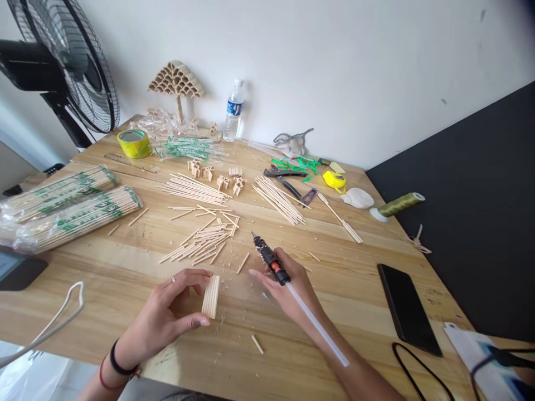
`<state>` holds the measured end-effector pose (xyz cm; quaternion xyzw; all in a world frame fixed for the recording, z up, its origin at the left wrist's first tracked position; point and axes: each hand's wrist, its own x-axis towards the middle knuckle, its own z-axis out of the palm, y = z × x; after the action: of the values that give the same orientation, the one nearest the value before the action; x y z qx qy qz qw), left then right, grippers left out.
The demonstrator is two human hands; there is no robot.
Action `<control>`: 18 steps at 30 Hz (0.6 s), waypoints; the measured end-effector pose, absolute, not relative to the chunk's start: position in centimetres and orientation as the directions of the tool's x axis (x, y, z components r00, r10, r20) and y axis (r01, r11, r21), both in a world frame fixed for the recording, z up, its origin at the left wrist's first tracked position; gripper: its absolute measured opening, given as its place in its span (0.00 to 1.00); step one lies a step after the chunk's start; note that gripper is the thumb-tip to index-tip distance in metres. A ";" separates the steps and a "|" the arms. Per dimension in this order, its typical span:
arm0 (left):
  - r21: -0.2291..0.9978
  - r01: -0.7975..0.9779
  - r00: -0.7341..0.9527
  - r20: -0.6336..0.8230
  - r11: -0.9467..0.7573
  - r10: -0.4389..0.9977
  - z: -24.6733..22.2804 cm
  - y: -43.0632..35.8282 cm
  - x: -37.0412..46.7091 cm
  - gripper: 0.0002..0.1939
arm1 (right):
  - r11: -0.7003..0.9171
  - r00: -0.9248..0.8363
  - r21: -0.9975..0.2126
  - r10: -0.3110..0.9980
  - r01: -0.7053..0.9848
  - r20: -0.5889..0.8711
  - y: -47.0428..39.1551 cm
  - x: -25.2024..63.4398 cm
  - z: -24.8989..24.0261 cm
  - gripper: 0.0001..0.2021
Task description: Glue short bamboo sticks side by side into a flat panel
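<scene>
Wooden-stick panel (211,297) at seven o'clock in view, pinched in the fingers of the left hand (173,305); at the panel's two o'clock, the right hand (299,291) grasps a black hot-glue gun (271,262).

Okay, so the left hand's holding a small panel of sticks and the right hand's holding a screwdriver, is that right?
Not quite: the head view shows the right hand holding a glue gun, not a screwdriver. The left hand does hold a small panel of sticks.
</scene>
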<state>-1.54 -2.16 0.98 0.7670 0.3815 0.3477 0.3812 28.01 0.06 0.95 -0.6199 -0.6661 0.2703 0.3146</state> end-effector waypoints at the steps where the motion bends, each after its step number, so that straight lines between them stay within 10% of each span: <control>1: 0.847 0.322 0.470 0.245 -0.423 0.848 0.9 -2.2 -1.6 0.23 | 0.108 -0.045 -0.730 0.993 0.675 0.105 0.2 27.6 0.7 0.16; 18: 0.619 0.580 0.432 0.318 -0.530 0.844 0.4 -6.0 -5.4 0.22 | 0.188 -0.128 -0.626 0.982 0.757 0.139 0.4 25.3 0.4 0.13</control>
<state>-5.43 -6.02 0.41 0.8184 0.4349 0.3082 0.2146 25.32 0.43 0.40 -0.6023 -0.7218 0.2080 0.2701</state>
